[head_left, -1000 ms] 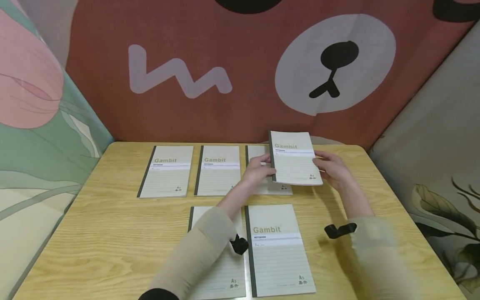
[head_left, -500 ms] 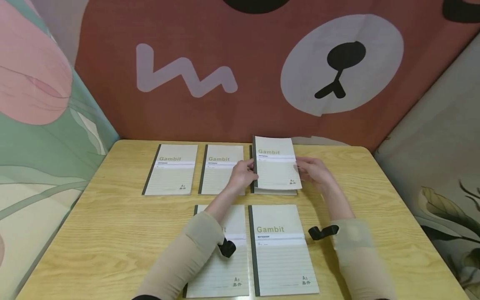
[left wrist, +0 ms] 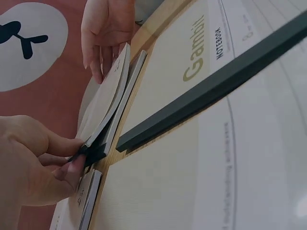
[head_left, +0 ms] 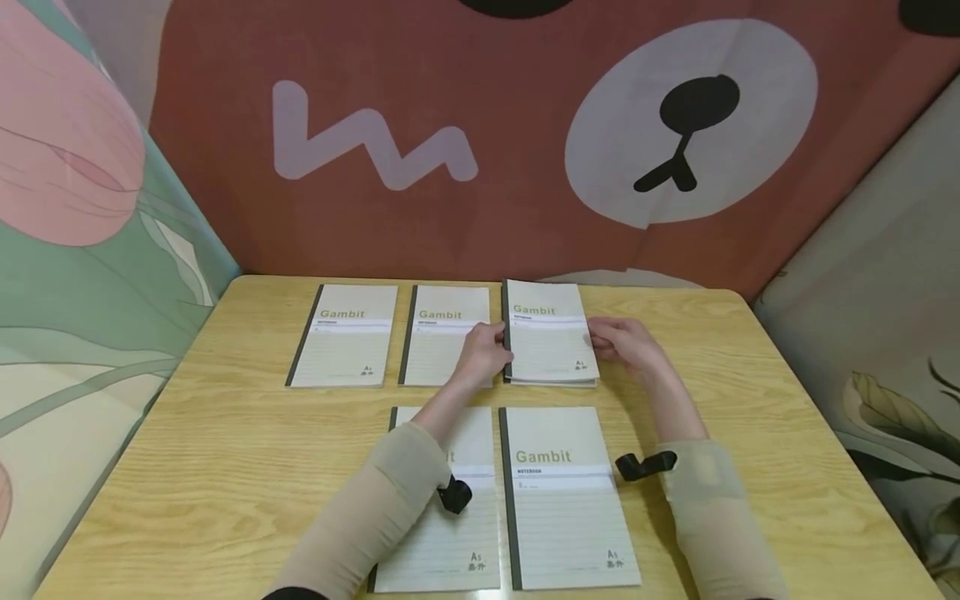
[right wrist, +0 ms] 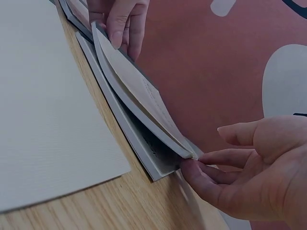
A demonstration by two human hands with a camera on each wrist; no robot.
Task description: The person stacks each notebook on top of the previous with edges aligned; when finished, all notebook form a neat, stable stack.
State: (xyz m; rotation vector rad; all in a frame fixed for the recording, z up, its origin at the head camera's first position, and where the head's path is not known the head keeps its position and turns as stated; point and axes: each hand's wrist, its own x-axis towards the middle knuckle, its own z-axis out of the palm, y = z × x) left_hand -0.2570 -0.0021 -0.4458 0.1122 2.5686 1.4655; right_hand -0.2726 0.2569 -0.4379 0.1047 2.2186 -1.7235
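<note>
Over the right end of the back row, a Gambit notebook (head_left: 551, 333) with a dark spine sits above another notebook (right wrist: 148, 163), nearly lined up with it. My left hand (head_left: 483, 354) pinches the upper notebook's spine edge between thumb and fingers. At the opposite edge my right hand (head_left: 630, 343) holds the corner with its fingertips; one finger stands off the cover in the right wrist view. A narrow, wedge-shaped gap shows between the two covers in both wrist views. Most of the lower notebook is hidden.
Two more notebooks, one at the far left (head_left: 345, 337) and one in the middle (head_left: 442, 317), complete the back row. In front lie a partly sleeve-covered notebook (head_left: 442, 542) and a fully visible one (head_left: 570, 517). The wooden table (head_left: 187, 442) meets a patterned backdrop (head_left: 375, 233).
Both hands have brought the held notebook left and down, over the rightmost back notebook. It has sunk closer to that notebook in the last half second. The other notebooks stay put.
</note>
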